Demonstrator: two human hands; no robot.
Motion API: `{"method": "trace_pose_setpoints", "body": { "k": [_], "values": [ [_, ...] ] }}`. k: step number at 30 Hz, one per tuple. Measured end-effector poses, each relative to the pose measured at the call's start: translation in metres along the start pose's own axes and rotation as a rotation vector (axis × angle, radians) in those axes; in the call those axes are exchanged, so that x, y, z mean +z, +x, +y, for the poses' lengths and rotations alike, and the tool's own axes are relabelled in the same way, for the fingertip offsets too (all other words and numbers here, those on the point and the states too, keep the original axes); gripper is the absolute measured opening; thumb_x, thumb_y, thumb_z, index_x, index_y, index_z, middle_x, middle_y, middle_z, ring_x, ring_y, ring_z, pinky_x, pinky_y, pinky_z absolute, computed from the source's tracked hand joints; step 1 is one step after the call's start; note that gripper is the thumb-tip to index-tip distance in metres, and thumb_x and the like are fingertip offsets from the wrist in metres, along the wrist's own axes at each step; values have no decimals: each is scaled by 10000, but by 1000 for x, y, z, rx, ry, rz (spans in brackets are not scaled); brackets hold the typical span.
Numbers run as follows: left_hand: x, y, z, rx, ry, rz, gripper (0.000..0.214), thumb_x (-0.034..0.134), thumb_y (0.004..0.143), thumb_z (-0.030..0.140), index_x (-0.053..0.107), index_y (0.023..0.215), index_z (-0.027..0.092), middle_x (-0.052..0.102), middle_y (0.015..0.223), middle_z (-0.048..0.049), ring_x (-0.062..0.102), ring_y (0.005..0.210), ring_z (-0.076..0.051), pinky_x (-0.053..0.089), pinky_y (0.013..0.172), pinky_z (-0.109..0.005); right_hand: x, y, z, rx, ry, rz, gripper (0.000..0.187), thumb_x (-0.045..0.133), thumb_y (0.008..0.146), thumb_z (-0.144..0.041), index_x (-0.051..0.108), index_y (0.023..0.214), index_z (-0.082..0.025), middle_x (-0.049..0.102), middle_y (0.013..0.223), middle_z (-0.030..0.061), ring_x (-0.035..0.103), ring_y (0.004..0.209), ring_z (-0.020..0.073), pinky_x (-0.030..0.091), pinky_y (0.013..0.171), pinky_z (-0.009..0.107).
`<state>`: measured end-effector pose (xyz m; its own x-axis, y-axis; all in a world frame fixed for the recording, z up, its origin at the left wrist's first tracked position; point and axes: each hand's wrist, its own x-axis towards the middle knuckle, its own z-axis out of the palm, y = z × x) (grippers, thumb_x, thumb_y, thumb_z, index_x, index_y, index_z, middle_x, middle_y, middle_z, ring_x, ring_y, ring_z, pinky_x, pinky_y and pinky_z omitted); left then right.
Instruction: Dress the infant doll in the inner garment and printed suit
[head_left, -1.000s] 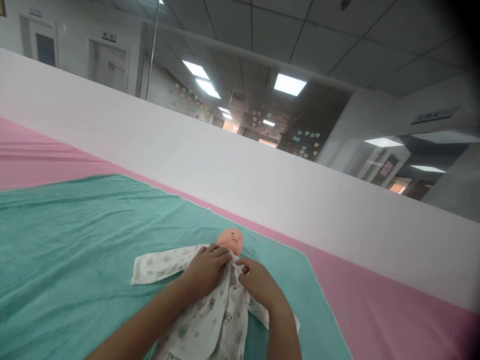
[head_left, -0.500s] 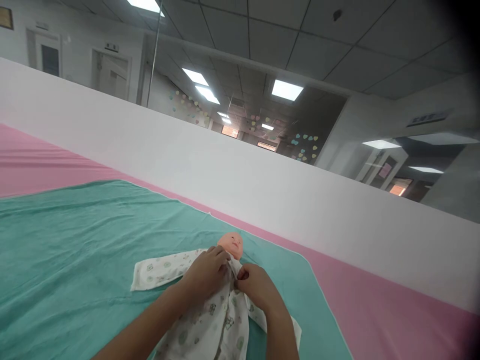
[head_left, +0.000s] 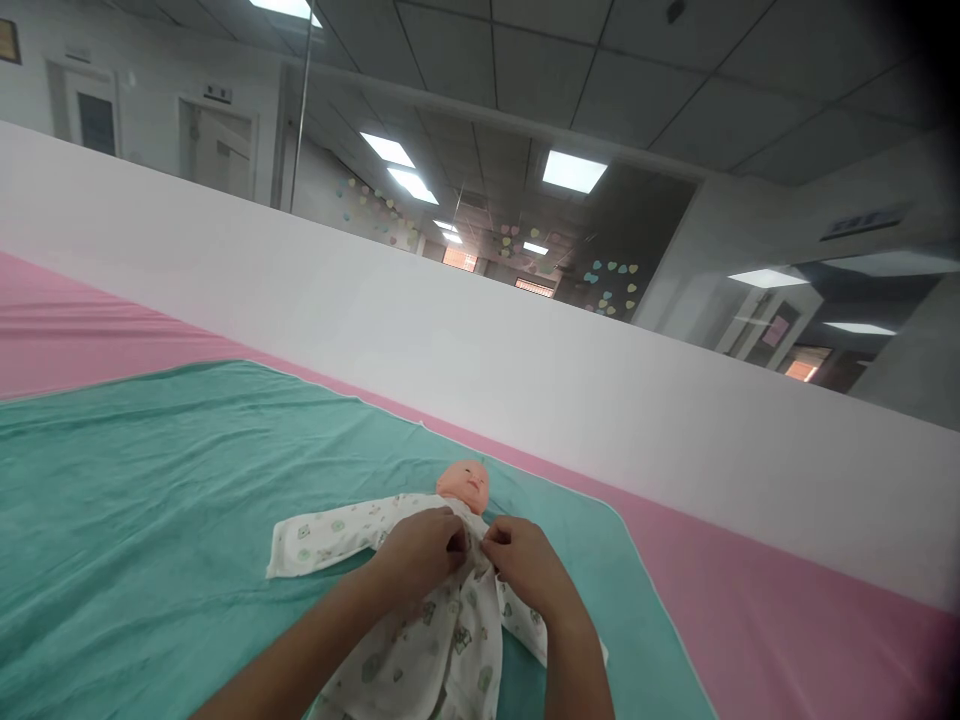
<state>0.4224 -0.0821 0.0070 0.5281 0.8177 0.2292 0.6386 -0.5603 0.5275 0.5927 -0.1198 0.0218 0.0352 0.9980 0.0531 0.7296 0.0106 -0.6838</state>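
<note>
A baby doll point(head_left: 465, 483) lies on its back on a teal towel point(head_left: 150, 480), dressed in a white printed garment point(head_left: 435, 640) whose one sleeve stretches out to the left. My left hand point(head_left: 416, 552) rests on the doll's chest with its fingers pinched on the garment's front edge near the collar. My right hand point(head_left: 529, 565) meets it from the right, fingers pinched on the opposite edge. The two hands touch just below the doll's chin.
The towel lies on a pink sheet point(head_left: 750, 620) that runs to a low white partition point(head_left: 525, 370) behind the doll. Beyond the partition are glass, doors and ceiling lights.
Both hands have slid slightly down the doll's chest and drawn closer, and now pinch the garment's front edges together. The doll has stayed in place.
</note>
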Motion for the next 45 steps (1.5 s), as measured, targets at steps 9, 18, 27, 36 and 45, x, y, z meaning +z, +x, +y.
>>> {"method": "trace_pose_setpoints", "body": {
  "k": [9,18,27,36,45],
  "values": [
    [-6,-2,1,-53,-139,-7,87,469,722,179,550,718,209,648,751,10,551,666,-161,324,536,-248,1,-2,-3,-19,126,-81,138,450,721,-268,520,641,-180,541,666,2,497,588,115,384,502,206],
    [-3,4,-5,-36,-323,-6,135,467,721,166,596,750,188,659,805,-26,580,758,-194,391,630,-280,14,9,-2,-58,-83,-5,65,466,579,-154,426,531,-172,465,556,-24,406,547,94,253,468,206],
    [-10,6,-8,-89,-570,-25,131,510,747,249,586,830,182,617,777,-5,553,719,-162,392,621,-258,10,8,-1,45,349,-145,165,437,692,-264,370,562,-187,370,544,-29,516,514,123,421,490,233],
    [-12,5,-4,-142,-688,-71,131,534,742,287,579,812,187,586,731,16,507,641,-128,364,568,-235,8,9,0,13,481,-104,168,501,742,-314,511,655,-171,422,635,-20,451,580,95,452,558,239],
    [-14,2,-1,-99,-609,-38,101,541,745,285,572,751,189,598,718,14,517,649,-128,371,588,-234,7,7,3,-12,527,-238,175,538,750,-327,558,686,-165,474,647,-18,515,614,110,484,630,279]
  ]
}}
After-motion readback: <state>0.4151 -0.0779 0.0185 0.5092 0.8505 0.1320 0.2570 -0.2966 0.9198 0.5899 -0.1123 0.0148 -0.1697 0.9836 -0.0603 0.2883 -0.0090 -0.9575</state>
